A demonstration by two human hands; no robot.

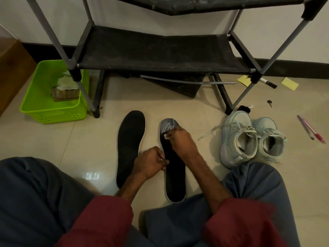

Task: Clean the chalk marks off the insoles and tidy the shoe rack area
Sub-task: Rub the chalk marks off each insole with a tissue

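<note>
Right hand pinches a small white piece between curled fingertips and holds it against the toe end of the chalked insole; whether the piece is chalk or a wad of cloth cannot be told. Pale chalk marks cover that toe end, just beyond the fingers. Left hand, fingers curled, pinches the left edge of the chalked insole about halfway along it.

This black insole lies flat on the tiled floor, between the person's knees. A second insole, black and unmarked, lies just left of it, roughly parallel. To its right stands a pair of pale blue sneakers, side by side, and further right lie two pens. Beyond the chalked insole rises the black shoe rack. A green basket sits to the far left, under the rack's corner. A black marker and yellow sticky notes lie beyond and to the right.
</note>
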